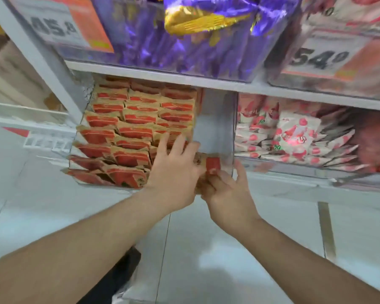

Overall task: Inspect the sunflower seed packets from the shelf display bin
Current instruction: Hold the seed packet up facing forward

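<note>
Nearest the camera, two bare forearms reach up from the bottom edge over a pale tiled floor (228, 249). The right hand (228, 194) has its fingers curled round the lower end of a tan-and-red seed packet (208, 165), thumb on its face, holding it at the front lip of the clear display bin (219, 128). The left hand (173, 172) lies just beside it, fingers straight and slightly spread, their tips over the front rows of packets; whether its thumb touches the held packet cannot be told.

Beyond the hands, the bin is filled on its left and middle with ranks of matching sunflower seed packets (136, 119), standing tilted in rows — its right-hand part shows bare wall. Next bin to the right holds white packets with red print (294, 132). Above the white shelf board (184, 77) sit purple-and-gold bags (184, 36), flanked by two orange price cards (70, 25) — the picture is blurred there.
</note>
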`<state>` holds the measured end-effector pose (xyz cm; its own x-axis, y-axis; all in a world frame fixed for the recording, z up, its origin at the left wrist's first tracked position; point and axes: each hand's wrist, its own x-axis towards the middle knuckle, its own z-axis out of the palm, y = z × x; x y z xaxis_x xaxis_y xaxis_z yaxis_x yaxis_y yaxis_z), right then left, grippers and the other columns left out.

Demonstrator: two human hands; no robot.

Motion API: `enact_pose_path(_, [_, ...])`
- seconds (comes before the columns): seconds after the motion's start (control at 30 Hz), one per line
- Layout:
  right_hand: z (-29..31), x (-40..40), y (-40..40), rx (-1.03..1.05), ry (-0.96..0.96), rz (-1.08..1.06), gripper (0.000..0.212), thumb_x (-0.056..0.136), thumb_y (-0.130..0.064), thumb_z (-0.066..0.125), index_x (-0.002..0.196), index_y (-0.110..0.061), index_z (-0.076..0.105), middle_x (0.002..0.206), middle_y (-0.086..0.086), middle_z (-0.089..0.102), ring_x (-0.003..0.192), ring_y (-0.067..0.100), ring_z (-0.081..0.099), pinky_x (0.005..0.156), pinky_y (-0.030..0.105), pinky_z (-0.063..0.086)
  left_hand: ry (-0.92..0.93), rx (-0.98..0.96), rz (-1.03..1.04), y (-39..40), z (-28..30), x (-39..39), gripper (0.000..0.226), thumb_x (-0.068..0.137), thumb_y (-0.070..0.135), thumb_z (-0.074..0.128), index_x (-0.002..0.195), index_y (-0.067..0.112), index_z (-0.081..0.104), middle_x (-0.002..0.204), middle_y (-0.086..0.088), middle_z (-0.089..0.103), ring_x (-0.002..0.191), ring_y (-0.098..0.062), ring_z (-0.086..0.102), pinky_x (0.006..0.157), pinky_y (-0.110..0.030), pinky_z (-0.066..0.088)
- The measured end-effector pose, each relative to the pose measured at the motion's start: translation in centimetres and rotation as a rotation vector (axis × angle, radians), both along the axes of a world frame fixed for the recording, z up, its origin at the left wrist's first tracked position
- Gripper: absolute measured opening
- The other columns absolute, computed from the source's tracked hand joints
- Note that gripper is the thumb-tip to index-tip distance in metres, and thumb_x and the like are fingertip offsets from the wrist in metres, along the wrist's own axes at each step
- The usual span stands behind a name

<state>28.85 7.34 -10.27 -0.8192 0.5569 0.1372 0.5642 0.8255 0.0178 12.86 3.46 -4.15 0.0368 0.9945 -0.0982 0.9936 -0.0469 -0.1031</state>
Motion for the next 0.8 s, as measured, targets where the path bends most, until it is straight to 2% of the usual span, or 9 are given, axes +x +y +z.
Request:
enact_pose_path(0.1, [-1.4,0.5,0.7,0.101,0.076,0.061,0.021,0.061,-0.004,0.068,0.069,-0.024,0.071,0.068,-0.005,0.063,0.089,0.024,0.063,0.114,0.057,0.013,0.002,0.066,-0.032,0.5,-1.0,-0.5,0.032,0.051,0.041,0.083,0.082,0.035,0.078,0.120,-0.006,0.064,0.122,-0.039,0.048,0.100,-0.058,0.036])
enact_pose_path(0.17, [-1.8,0.6,1.0,0.133,0.110,0.070,0.025,0.057,0.000,0.066,0.064,-0.023,0.069,0.061,-0.005,0.060,0.081,0.024,0.062,0.112,0.056,0.016,0.014,0.070,-0.062,0.6,-0.8,-0.4,0.033,0.060,0.046,0.080,0.092,0.040,0.076,0.126,-0.005,0.062,0.126,-0.039,0.045,0.098,-0.057,0.039])
enact_pose_path(0.27, [-1.9,0.5,1.4,0.147,0.175,0.059,0.021,0.056,-0.007,0.080,0.056,-0.023,0.066,0.053,-0.006,0.057,0.067,0.023,0.059,0.105,0.050,0.023,-0.004,0.066,-0.050,0.7,-0.3,-0.3,0.038,0.080,0.058,0.060,0.118,0.051,0.061,0.148,0.010,0.039,0.143,-0.028,0.019,0.111,-0.050,0.026])
enact_pose_path(0.33, [-1.7,0.4,1.7,0.123,0.178,0.030,0.018,0.059,-0.020,0.084,0.057,-0.024,0.066,0.051,-0.007,0.058,0.063,0.023,0.060,0.099,0.046,0.024,-0.019,0.050,-0.044,0.5,0.1,-0.2,0.035,0.082,0.060,0.055,0.116,0.054,0.061,0.150,0.016,0.034,0.145,-0.022,0.013,0.116,-0.047,0.018])
enact_pose_path(0.43, [-0.1,0.0,1.6,0.031,0.127,-0.031,0.003,0.072,-0.032,0.073,0.074,-0.030,0.072,0.063,-0.009,0.066,0.079,0.019,0.065,0.106,0.041,0.014,-0.062,0.061,-0.095,-0.5,-0.1,0.1,0.026,0.083,0.058,0.053,0.102,0.050,0.069,0.150,0.018,0.034,0.147,-0.016,0.010,0.121,-0.050,0.007])
enact_pose_path(0.53, [0.7,0.0,1.2,-0.054,0.078,-0.116,0.009,0.086,-0.035,0.070,0.094,-0.032,0.074,0.085,-0.009,0.070,0.103,0.014,0.058,0.111,0.036,0.002,-0.020,0.087,-0.154,-1.3,-0.5,0.2,0.020,0.082,0.054,0.059,0.099,0.048,0.069,0.150,0.018,0.034,0.148,-0.014,0.007,0.120,-0.054,0.002])
enact_pose_path(0.67, [1.8,0.0,1.0,-0.135,0.198,-0.179,0.013,0.093,-0.030,0.065,0.099,-0.030,0.076,0.075,-0.021,0.058,0.103,0.010,0.056,0.116,0.035,0.005,-0.015,0.137,-0.198,-1.8,0.0,-0.6,0.024,0.087,0.045,0.063,0.110,0.049,0.065,0.151,0.017,0.032,0.148,-0.014,0.007,0.119,-0.058,0.001])
enact_pose_path(0.73, [2.6,-0.1,0.8,-0.117,0.359,-0.191,0.014,0.092,-0.023,0.065,0.097,-0.027,0.077,0.074,-0.022,0.057,0.089,0.010,0.058,0.116,0.042,0.016,-0.106,0.279,-0.214,-2.0,0.1,-1.1,0.025,0.088,0.040,0.062,0.113,0.045,0.065,0.146,0.014,0.039,0.146,-0.016,0.016,0.118,-0.061,0.006])
enact_pose_path(0.8, [3.8,-0.2,0.2,-0.060,0.572,-0.150,0.013,0.089,-0.019,0.066,0.092,-0.023,0.078,0.070,-0.026,0.057,0.074,-0.003,0.053,0.101,0.040,0.040,-0.294,0.553,-0.254,-2.1,0.0,-1.3,0.025,0.083,0.032,0.063,0.107,0.036,0.070,0.128,0.009,0.057,0.132,-0.021,0.040,0.114,-0.061,0.020])
